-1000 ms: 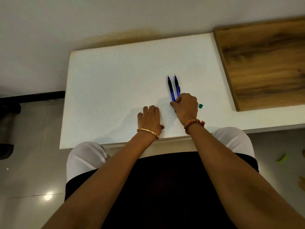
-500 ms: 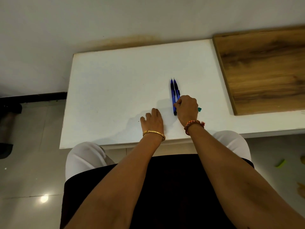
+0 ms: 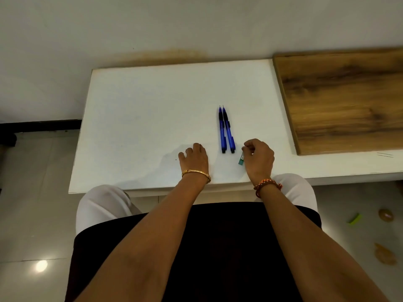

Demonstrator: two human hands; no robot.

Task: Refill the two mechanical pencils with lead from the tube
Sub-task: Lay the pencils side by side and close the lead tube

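Note:
Two blue mechanical pencils (image 3: 226, 130) lie side by side on the white table (image 3: 141, 118), tips pointing away from me. To their right, my right hand (image 3: 260, 159) has its fingers curled, and thumb and fingertips pinch the top end of the small green lead tube (image 3: 240, 160). The tube's lower end sits near the table surface. My left hand (image 3: 194, 159) rests on the table to the left of the pencils with loosely bent fingers and holds nothing.
A wooden board (image 3: 344, 101) lies on the table's right part, close to my right hand. The wall runs along the table's far edge. Small green and brown bits (image 3: 354, 219) lie on the floor at right.
My right hand has let go of the pencils, which now lie bare, and has moved right onto the lead tube. My left hand stays on the table.

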